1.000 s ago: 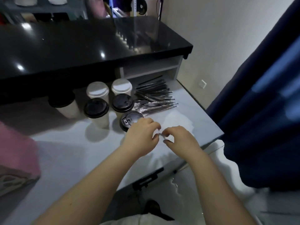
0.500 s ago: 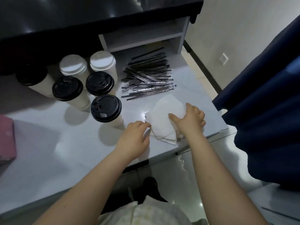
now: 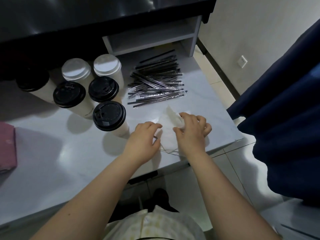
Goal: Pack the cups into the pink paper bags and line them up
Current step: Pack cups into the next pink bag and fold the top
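At the table (image 3: 69, 161) front edge the left hand (image 3: 143, 137) rests bent fingers on the napkins (image 3: 167, 134), grip indeterminate, the right hand (image 3: 190, 134) pinches their raised top sheet, and beyond, six lidded cups (image 3: 109, 116) stand unbagged, well apart from the pink bag (image 3: 7, 144) at left, so packing appears unstarted.

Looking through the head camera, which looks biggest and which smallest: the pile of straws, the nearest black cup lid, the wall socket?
1. pile of straws
2. nearest black cup lid
3. wall socket, which is farther from the camera, so its true size is unsure.
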Available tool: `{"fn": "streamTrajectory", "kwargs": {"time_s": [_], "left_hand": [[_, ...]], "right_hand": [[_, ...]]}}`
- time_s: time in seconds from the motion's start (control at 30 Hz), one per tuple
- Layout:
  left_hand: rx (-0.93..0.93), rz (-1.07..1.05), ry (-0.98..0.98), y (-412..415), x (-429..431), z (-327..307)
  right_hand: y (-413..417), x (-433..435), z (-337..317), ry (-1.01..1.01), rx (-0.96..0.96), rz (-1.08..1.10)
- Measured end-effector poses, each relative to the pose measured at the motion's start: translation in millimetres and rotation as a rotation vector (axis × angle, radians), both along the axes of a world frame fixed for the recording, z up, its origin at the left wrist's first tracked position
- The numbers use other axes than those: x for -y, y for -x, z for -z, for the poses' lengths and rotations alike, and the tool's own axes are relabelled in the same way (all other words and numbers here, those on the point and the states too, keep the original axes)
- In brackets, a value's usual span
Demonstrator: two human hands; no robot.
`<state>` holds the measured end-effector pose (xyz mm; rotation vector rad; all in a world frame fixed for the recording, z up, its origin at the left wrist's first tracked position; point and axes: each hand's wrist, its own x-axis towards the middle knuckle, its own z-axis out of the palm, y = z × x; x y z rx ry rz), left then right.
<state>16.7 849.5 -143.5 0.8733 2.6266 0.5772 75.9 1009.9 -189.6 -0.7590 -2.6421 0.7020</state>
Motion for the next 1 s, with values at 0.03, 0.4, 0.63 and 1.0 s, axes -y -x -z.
{"fn": "streamTrajectory", "kwargs": {"time_s": [0.03, 0.4, 0.63, 1.0], "left_hand": [[0.001, -0.002, -0.001, 0, 1, -1], [-0.051, -0.035, -0.042, 9, 2, -25], [-0.185, -0.110, -0.216, 22, 16, -71], [-0.448, -0.339, -0.178, 61, 90, -134]], "right_hand": [[0, 2, -1, 0.037, -0.011, 0.018], [1, -11, -41, 0.706, -0.155, 0.092], [5, -18, -100, 0.988, -0.290, 0.060], [64, 55, -185, 0.798, -0.437, -0.349]]}}
